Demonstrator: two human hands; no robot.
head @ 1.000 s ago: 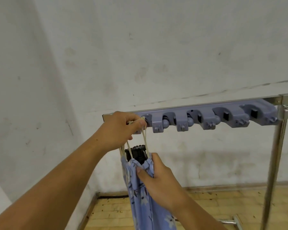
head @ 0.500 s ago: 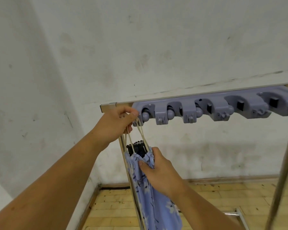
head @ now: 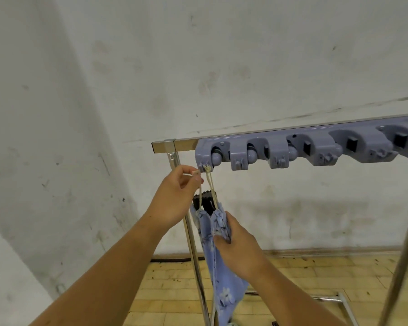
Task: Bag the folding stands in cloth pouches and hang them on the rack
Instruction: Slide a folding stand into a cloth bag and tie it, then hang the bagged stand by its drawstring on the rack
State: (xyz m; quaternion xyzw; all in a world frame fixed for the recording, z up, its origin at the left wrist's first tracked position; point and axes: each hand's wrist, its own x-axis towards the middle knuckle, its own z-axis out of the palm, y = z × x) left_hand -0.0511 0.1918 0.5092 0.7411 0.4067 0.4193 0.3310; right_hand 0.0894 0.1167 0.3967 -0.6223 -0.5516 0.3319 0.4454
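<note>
On the leftmost hook (head: 201, 167) of the rack (head: 316, 147) the drawstring (head: 210, 184) now sits looped, my left hand (head: 174, 198) drawn back pinching its loose end, my right hand (head: 238, 250) gripping the pouch (head: 210, 228) with the folding stand (head: 204, 200) below: nearly hung.

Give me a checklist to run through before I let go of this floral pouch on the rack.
1. Is the beige drawstring cord looped over the leftmost hook of the grey-blue plastic holder? Ok.
2. Is the cord seated fully behind the hook's tip? Cannot tell.
3. Does the right hand grip the blue floral cloth pouch and bear its weight? Ok.
4. Is the pouch mouth drawn shut? Not ok: the black folding stand pokes out of the top.
5. Is the left hand clear of the cord? Not ok: it pinches a cord end beside the hook.
</note>
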